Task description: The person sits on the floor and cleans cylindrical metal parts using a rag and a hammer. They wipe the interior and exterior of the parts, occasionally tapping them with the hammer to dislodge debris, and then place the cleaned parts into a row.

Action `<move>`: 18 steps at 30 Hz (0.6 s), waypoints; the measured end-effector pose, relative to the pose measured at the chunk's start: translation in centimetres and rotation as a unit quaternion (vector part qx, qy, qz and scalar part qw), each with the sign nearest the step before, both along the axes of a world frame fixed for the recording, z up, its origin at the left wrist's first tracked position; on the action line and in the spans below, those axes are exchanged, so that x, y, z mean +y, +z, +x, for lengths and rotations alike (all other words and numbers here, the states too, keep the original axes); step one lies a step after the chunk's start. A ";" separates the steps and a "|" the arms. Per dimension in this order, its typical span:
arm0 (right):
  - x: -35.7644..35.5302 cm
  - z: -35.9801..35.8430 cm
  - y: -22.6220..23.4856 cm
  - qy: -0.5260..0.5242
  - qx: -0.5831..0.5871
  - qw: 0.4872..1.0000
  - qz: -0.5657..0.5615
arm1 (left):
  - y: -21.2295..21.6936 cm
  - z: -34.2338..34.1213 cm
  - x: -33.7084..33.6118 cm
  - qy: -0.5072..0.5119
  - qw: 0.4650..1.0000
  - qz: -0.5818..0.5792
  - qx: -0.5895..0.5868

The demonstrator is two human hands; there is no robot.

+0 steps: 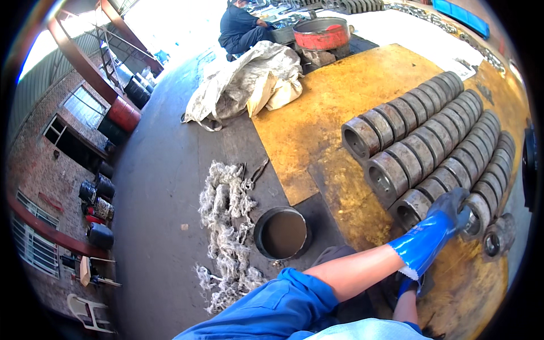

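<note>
Rings (433, 139) lie on their sides in four rows on the right part of a yellow sheet (351, 85). Each row's long axis runs from near left to far right, and the round bores at the near ends point near and left. A loose ring (499, 236) sits at the near right, just beside the rightmost row, its bore turned the same way.

The left hand (451, 208), in a blue glove, reaches across to the near end of the rightmost row. Its fingers lie at the front ring's bore — whether they are clamped on it, I cannot tell. The right hand (409, 284), also gloved, is lower and nearer, partly behind the left cuff; its fingers are hidden, so their state cannot be told.

Room for moving lies on the sheet left of the rows, toward the sack (243, 85). The sheet's left edge runs from the sack nearly down to the bucket (307, 241), which stands on the dark floor (153, 226) and holds murky liquid. Rags (224, 209) lie left of the bucket — a strip stretching near to far.
</note>
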State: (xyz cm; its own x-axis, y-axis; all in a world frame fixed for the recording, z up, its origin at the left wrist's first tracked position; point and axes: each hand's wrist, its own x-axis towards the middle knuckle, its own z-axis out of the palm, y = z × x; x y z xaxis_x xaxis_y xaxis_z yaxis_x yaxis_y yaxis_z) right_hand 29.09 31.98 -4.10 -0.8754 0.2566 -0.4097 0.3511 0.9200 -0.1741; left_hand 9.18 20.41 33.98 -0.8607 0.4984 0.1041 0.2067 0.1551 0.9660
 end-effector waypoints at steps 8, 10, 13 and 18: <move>1.9 0.7 -1.3 0.019 -0.016 0.996 -0.089 | -0.4 0.4 1.3 0.042 0.997 0.049 0.046; 1.8 0.4 -1.0 0.013 -0.019 0.997 -0.080 | -1.0 0.3 1.8 -0.043 0.999 -0.014 -0.012; 1.3 -0.4 -0.1 -0.002 -0.013 0.999 -0.051 | -1.7 1.1 3.4 -0.008 1.000 0.003 0.005; 1.6 -0.3 0.5 -0.003 -0.010 0.999 -0.046 | 0.4 2.1 2.8 -0.062 0.997 -0.032 -0.040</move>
